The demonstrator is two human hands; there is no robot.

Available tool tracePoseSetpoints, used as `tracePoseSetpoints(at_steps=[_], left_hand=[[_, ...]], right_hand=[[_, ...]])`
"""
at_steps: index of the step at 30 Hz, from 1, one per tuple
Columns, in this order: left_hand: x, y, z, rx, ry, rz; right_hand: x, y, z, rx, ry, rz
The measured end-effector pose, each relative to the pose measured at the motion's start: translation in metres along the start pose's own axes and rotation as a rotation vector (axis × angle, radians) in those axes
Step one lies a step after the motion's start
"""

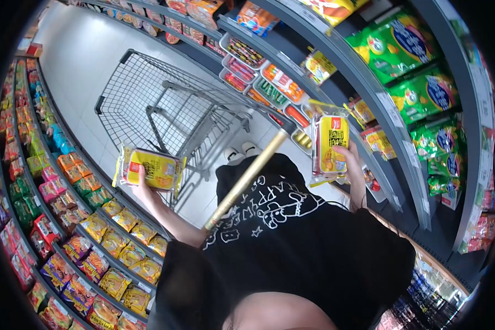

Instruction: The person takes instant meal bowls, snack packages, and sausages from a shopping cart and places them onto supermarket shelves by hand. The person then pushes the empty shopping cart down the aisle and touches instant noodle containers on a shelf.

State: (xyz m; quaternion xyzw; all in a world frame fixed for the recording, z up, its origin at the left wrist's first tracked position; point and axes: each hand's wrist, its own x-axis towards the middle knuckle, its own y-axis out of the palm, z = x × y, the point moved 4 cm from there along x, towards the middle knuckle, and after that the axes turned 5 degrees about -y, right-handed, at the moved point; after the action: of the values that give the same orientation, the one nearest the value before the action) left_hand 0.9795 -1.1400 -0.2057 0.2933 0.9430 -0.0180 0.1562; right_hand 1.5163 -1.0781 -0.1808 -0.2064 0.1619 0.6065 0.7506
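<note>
My left hand point(143, 186) grips a yellow packaged food item point(162, 169) with a red label, thumb across its front, held beside the cart at the left. On the right, my right hand point(347, 155) holds a similar yellow package point(325, 144) upright, with its thumb on the printed front, close to the right-hand shelf. Clear plastic wrapping sticks out around both packages. The fingers behind each package are mostly hidden.
An upright metal shopping cart point(159, 99) stands ahead, its gold-coloured handle point(247, 179) crossing in front of my body. Shelves of snack packets point(115, 242) curve along the left. Green bags point(393, 47) and trays of packaged food point(272, 91) line the right shelves.
</note>
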Motion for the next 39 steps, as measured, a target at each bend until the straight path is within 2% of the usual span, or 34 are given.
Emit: tracePoseSetpoints(at_steps=[1, 2, 4, 5, 6, 7, 8, 9, 11, 13, 15, 17, 18, 20, 22, 24, 26, 29, 31, 32, 35, 38, 39], left_hand=[[0.003, 0.003, 0.003, -0.022, -0.031, 0.014], [0.006, 0.004, 0.008, -0.016, -0.035, 0.024], [0.014, 0.005, 0.022, -0.072, -0.059, 0.067], [0.016, 0.005, 0.026, -0.057, -0.072, 0.088], [0.016, 0.009, 0.025, -0.055, -0.071, 0.093], [0.016, 0.014, 0.022, -0.036, -0.085, 0.108], [0.013, 0.017, 0.019, -0.015, -0.099, 0.113], [0.012, 0.019, 0.018, -0.022, -0.115, 0.102], [0.014, 0.019, 0.030, -0.047, -0.154, 0.096], [0.022, 0.018, 0.040, -0.084, -0.171, 0.122], [0.021, 0.019, 0.041, -0.072, -0.160, 0.150], [0.021, 0.016, 0.044, -0.060, -0.148, 0.164], [0.023, 0.014, 0.048, -0.071, -0.147, 0.157], [0.027, 0.012, 0.051, -0.081, -0.144, 0.155], [0.024, 0.013, 0.051, -0.072, -0.147, 0.188], [0.020, 0.012, 0.048, -0.059, -0.148, 0.195], [0.012, 0.012, 0.042, -0.057, -0.155, 0.187], [0.001, 0.022, 0.032, -0.058, -0.124, 0.293], [-0.009, 0.031, 0.023, -0.077, -0.103, 0.383], [-0.009, 0.037, 0.022, -0.068, -0.105, 0.399], [-0.020, 0.059, 0.015, -0.379, -0.142, 0.412], [-0.070, 0.118, -0.019, -0.382, -0.143, 0.209], [-0.072, 0.131, -0.014, -0.436, -0.140, 0.350]], right_hand=[[0.002, -0.018, -0.011, -0.132, 0.030, 0.105], [0.008, -0.036, -0.031, -0.127, 0.036, 0.095], [0.036, -0.055, -0.086, -0.657, -0.136, 0.113], [0.048, -0.057, -0.116, -0.616, -0.043, 0.116], [0.068, -0.052, -0.155, -0.427, -0.112, 0.115], [0.079, -0.038, -0.167, -0.447, 0.043, 0.133], [0.086, -0.017, -0.170, -0.236, -0.001, 0.094], [0.093, 0.003, -0.170, -0.024, -0.043, 0.055], [0.114, 0.026, -0.159, 0.040, 0.037, 0.054], [0.149, 0.047, -0.158, 0.326, 0.030, 0.093], [0.171, 0.064, -0.135, 0.482, 0.093, -0.006], [0.205, 0.079, -0.130, 0.835, 0.125, 0.081], [0.213, 0.084, -0.126, 0.841, 0.127, 0.085], [0.221, 0.086, -0.116, 0.821, 0.096, -0.057], [0.214, 0.089, -0.120, 0.830, 0.082, -0.041], [0.183, 0.090, -0.129, 0.797, -0.036, 0.066], [0.136, 0.090, -0.127, 0.766, 0.085, 0.273], [0.106, 0.083, -0.170, 0.900, 0.155, 0.254], [0.074, 0.074, -0.175, 0.683, 0.036, 0.179], [0.064, 0.070, -0.173, 0.694, 0.034, 0.164], [0.031, 0.051, -0.132, 0.659, 0.003, 0.065], [0.008, 0.033, -0.097, 0.586, -0.017, 0.057], [-0.003, 0.028, -0.080, 0.572, -0.021, 0.073]])
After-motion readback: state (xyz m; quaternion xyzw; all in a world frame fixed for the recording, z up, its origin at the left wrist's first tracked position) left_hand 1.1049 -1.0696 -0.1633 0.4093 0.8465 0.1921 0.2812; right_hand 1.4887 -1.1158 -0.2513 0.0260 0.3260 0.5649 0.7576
